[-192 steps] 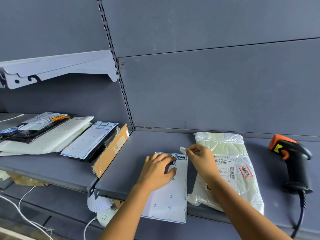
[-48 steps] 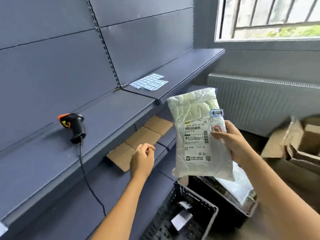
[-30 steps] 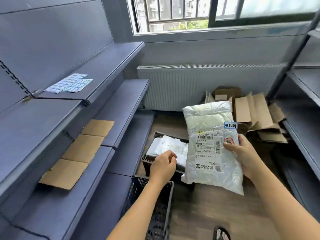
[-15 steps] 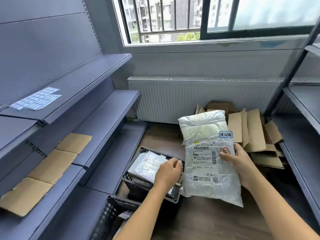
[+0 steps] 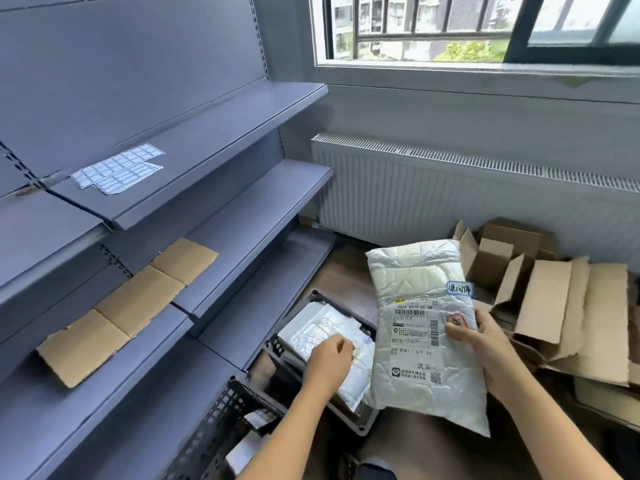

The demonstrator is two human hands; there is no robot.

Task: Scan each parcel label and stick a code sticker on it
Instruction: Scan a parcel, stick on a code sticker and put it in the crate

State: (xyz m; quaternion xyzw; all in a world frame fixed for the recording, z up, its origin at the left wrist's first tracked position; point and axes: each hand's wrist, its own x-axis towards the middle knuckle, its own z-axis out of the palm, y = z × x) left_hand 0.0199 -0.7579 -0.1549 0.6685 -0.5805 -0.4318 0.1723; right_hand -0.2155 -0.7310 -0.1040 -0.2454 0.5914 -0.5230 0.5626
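My right hand (image 5: 479, 344) grips a white plastic parcel (image 5: 415, 271) by its right edge and holds it above the floor. The parcel bears a printed shipping label (image 5: 414, 341), a blue-edged code sticker (image 5: 459, 289) and a red-edged sticker beside my thumb. My left hand (image 5: 329, 360) rests with curled fingers on the white parcels (image 5: 311, 332) lying in a black crate (image 5: 289, 362) on the floor; whether it grips one I cannot tell. Sheets of blue-edged stickers (image 5: 117, 169) lie on an upper grey shelf at the left.
Grey metal shelves (image 5: 221, 188) run along the left, with flat cardboard sheets (image 5: 128, 303) on a middle one. A second black crate (image 5: 221, 420) stands nearer to me. Torn cardboard boxes (image 5: 561, 306) pile at the right under a white radiator (image 5: 467, 202).
I have turned from the shelf toward the floor with the parcel in my right hand. My left hand has dropped onto the parcels in the crate. The scanner is out of view.
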